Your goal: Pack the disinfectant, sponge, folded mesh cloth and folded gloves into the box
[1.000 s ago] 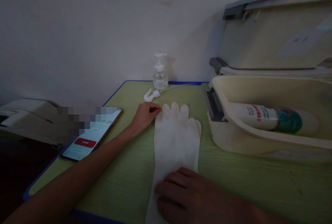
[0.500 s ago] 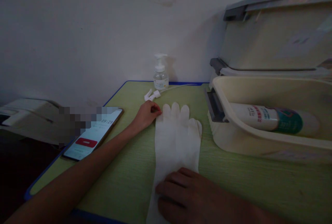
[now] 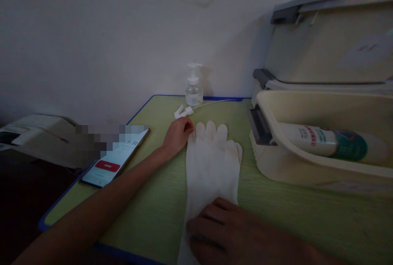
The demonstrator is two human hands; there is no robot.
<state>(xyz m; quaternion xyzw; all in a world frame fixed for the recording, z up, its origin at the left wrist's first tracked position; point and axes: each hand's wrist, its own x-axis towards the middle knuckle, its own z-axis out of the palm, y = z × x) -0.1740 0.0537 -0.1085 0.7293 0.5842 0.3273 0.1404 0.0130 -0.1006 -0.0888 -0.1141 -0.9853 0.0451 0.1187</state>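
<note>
A white disposable glove lies flat on the green tabletop, its fingers pointing away from me and its thumb folded at the right. My left hand is closed in a pinch at the tip of the glove's leftmost finger. Across the lower part of the glove rests my right hand, its fingers spread and slightly bent on the material. The glove's cuff runs out of view at the bottom. Just beyond my left hand lies a white spray pump head with a thin tube.
A clear pump bottle stands at the table's back edge. On the left lies a phone with a lit screen. A cream bin on the right holds a white and green bottle; a lidded box stands behind it.
The view has shifted slightly, so everything sits a little further right. A bit more of the leftmost glove finger shows beside my left hand. My right hand stays on the glove.
</note>
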